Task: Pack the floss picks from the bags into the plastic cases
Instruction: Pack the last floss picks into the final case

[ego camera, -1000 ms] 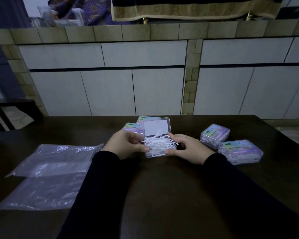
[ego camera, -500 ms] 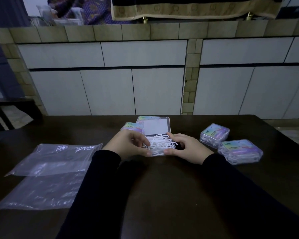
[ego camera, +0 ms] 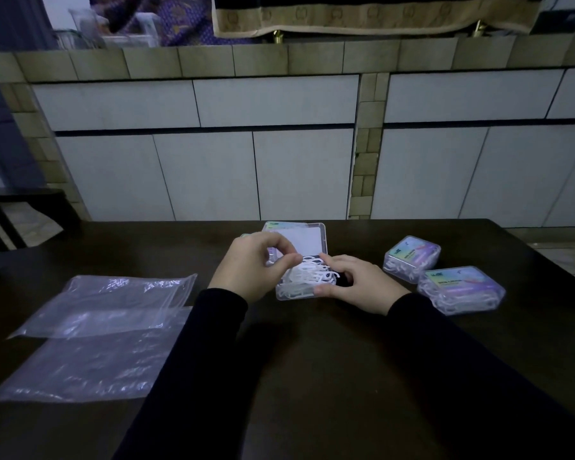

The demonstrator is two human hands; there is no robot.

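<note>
An open clear plastic case (ego camera: 296,295) sits mid-table with its lid (ego camera: 307,242) tilted up at the back. White floss picks (ego camera: 312,277) are heaped in it above the rim. My left hand (ego camera: 253,267) is at the case's left side, fingers curled, thumb and fingertips pinching picks at the heap's left edge. My right hand (ego camera: 356,283) grips the case's right side, thumb at the front corner and fingers over the picks. Two flat clear bags (ego camera: 107,303) (ego camera: 90,366) lie at the left.
Two closed cases with coloured labels (ego camera: 412,257) (ego camera: 462,290), holding picks, stand to the right of my hands. More labelled cases (ego camera: 279,225) peek out behind the open lid. A chair back (ego camera: 20,207) is at the far left; a tiled counter wall runs behind the dark table (ego camera: 312,360).
My left hand has lifted from pressing on the heap, and its fingers have curled into a pinch at the picks. The right hand and the case have barely moved.
</note>
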